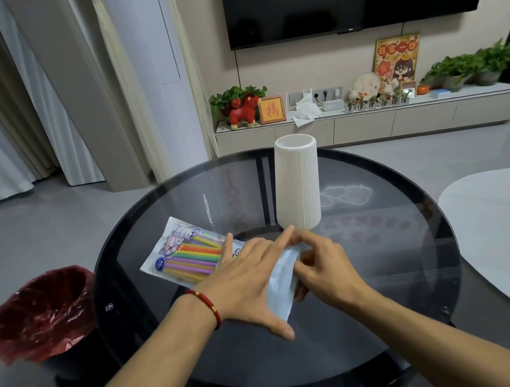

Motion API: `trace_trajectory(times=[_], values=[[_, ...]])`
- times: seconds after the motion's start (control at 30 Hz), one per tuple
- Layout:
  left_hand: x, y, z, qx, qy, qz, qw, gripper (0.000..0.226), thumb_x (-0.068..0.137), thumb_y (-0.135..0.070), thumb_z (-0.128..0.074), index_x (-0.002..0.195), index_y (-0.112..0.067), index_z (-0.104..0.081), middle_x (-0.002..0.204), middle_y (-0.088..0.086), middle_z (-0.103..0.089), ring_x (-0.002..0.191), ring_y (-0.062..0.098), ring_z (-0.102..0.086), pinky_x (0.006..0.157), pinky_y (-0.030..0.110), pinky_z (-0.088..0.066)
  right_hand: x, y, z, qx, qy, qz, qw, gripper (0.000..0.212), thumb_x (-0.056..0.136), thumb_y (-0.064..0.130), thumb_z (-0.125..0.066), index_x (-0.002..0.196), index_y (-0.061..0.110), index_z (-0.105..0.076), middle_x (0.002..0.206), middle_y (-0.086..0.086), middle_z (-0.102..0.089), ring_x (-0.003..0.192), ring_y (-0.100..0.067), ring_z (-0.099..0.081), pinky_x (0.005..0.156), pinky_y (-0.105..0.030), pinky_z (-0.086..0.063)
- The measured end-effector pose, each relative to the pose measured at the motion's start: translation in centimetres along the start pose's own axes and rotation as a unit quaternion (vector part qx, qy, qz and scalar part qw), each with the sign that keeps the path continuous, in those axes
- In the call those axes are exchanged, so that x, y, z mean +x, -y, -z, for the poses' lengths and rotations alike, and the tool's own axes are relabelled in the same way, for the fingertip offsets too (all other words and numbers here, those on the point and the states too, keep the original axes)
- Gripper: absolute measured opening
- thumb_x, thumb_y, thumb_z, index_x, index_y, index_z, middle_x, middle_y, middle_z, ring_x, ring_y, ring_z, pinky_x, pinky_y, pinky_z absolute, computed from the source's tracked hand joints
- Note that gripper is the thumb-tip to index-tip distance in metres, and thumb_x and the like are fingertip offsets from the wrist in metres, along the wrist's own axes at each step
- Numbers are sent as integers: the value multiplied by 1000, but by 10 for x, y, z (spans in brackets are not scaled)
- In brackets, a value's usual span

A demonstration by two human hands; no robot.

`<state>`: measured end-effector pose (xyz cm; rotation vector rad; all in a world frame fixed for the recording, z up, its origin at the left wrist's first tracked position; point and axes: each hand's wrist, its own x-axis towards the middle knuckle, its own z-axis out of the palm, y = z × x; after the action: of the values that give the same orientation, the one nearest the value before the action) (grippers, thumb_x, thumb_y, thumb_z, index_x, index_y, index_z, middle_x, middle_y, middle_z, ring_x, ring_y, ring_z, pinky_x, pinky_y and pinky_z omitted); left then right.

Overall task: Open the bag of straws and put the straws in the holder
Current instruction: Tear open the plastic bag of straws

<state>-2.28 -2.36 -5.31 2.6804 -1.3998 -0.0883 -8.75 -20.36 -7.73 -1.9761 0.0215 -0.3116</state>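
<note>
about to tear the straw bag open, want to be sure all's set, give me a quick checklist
1. Bag flat on the table: ok.
2. Left hand pressing the bag down: ok.
3. Right hand pinching the bag's end: ok, though whether a tear has started: cannot tell.
4. Straws all inside the bag: ok.
5. Holder upright, open mouth up, close behind the hands: ok.
6. Bin beside the table for the wrapper: ok.

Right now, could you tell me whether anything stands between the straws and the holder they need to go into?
Only the bag itself: the straws are still sealed inside it, lying flat on the table. The holder stands upright just behind, mouth open, with nothing visible between them. Both the left hand and right hand are on the bag.
</note>
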Motion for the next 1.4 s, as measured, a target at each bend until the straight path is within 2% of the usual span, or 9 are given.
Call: trace_trajectory(times=[0.13,0.33,0.47,0.57,0.8,0.97,1.1,1.27,1.4], values=[[3,1,-2,71,-26,-28,997,138,59,-73,-70,153,-31,22,152,-4,-33,142,17,-27,117,67,0,4,-2,9,21,-12,-18,1000,22,86,12,-55,89,30,-67,58,-12,-74,43,-31,-71,45,-36,-59],[5,11,6,-26,-186,-21,982,49,75,-56,-58,112,-24,-65,100,-9,-69,87,21,-63,83,40,-48,0,-9,-1,-180,-55,64,980,21,89,24,-72,105,29,-59,81,11,-69,65,-12,-64,61,-34,-57],[1,29,1,-65,-184,22,980,63,67,-48,-75,124,-31,-55,112,-14,-62,94,16,-57,86,35,-41,-1,1,-7,-254,-154,157,942,21,89,29,-76,100,28,-59,92,18,-63,65,-4,-46,60,-20,-41],[1,35,-1,-63,-185,54,979,78,62,-52,-76,131,-35,-44,115,-15,-54,100,12,-51,92,35,-39,-2,9,-9,-147,-83,112,979,13,95,40,-70,97,27,-73,79,30,-67,49,-4,-57,57,-21,-46],[3,29,-6,-32,-152,73,985,100,58,-52,-75,145,-30,-31,119,-10,-47,110,15,-45,99,36,-34,9,20,-7,-95,14,51,994,15,94,32,-68,104,29,-79,102,15,-80,40,-8,-62,51,-35,-60],[6,16,-11,-25,-148,47,988,93,60,-57,-69,141,-37,-29,112,-11,-48,104,14,-46,95,33,-33,7,12,-16,11,16,-31,999,24,93,22,-65,74,12,-75,66,-14,-73,36,-24,-54,39,-28,-41],[3,22,-11,-13,-168,73,983,84,68,-68,-61,141,-42,-28,108,-13,-49,102,13,-48,93,34,-33,16,7,8,75,-7,-61,995,4,90,17,-80,91,16,-84,76,0,-81,41,-18,-50,41,-28,-43],[-4,39,-13,0,-158,97,983,85,66,-55,-66,141,-43,-28,106,-13,-47,102,15,-49,92,35,-35,12,-8,35,84,-3,-78,993,9,94,13,-75,103,14,-76,93,-21,-73,64,-22,-69,55,-38,-64],[3,30,-14,1,-152,86,985,90,64,-58,-69,141,-38,-28,118,-11,-51,108,15,-49,94,36,-35,10,-7,21,104,16,-84,991,31,91,37,-78,117,26,-65,113,-7,-67,93,-23,-73,56,-35,-63]])
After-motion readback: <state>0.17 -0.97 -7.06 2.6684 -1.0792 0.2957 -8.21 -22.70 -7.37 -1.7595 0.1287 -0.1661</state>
